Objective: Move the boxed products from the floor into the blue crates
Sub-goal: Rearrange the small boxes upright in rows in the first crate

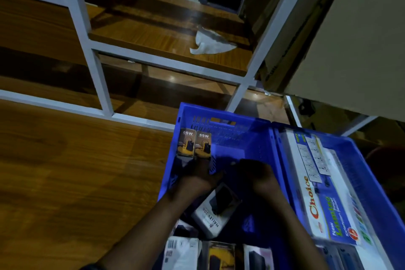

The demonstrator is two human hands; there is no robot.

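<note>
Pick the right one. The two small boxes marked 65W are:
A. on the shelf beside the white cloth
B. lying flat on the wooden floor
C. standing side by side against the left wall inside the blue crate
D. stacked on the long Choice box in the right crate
C: the two 65W boxes stand upright, side by side, at the left wall of the blue crate, with the left hand just below them.

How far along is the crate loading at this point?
Done: the right blue crate already holds long Choice boxes. In hand: the left hand stands two 65W boxes in the left blue crate; the right hand looks empty. Left: a white Halley box and several boxes near the bottom edge.
</note>
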